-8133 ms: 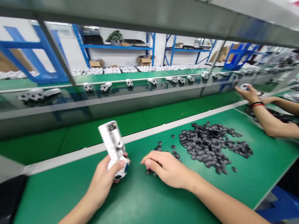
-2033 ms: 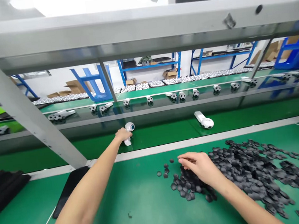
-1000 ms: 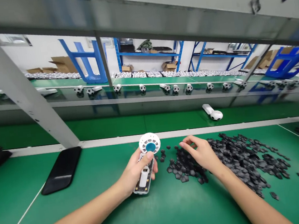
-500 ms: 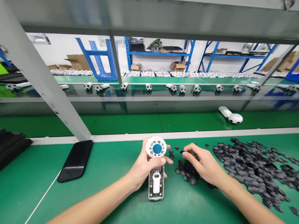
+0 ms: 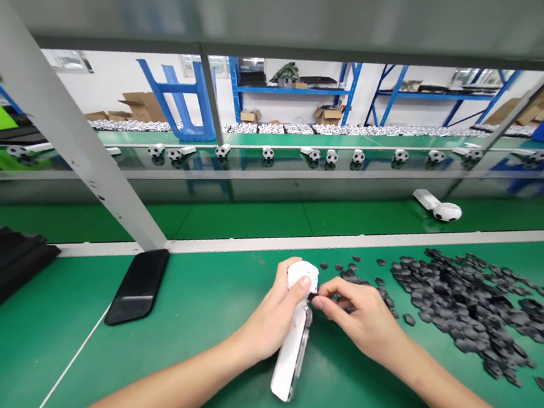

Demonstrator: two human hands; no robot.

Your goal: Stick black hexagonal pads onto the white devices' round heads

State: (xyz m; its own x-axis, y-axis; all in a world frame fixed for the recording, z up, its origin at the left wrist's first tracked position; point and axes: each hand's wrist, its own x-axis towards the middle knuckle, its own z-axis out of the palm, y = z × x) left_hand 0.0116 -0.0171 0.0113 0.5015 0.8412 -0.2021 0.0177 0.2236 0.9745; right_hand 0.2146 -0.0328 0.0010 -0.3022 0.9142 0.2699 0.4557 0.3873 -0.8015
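My left hand (image 5: 277, 315) is wrapped round a white handheld fan (image 5: 290, 359), thumb on its round head. The fan is turned on its side, its white back shell towards me and a clear edge along the right. My right hand (image 5: 357, 309) pinches a small black piece (image 5: 313, 296) against the right side of the fan head. How far the piece sits in the head cannot be made out. Several loose black pieces (image 5: 349, 274) lie just behind my right hand, partly hidden by it.
A large spread of black pieces (image 5: 465, 306) covers the right of the green table (image 5: 203, 290). A black phone (image 5: 139, 288) lies at left, by a grey post (image 5: 102, 177). Beyond the rail, another white fan (image 5: 436, 205) lies on the green belt (image 5: 352, 214).
My left hand has turned the fan over from its grille and clear front to its white back and side. My right hand has come from the loose pieces to the fan head, carrying a black piece.
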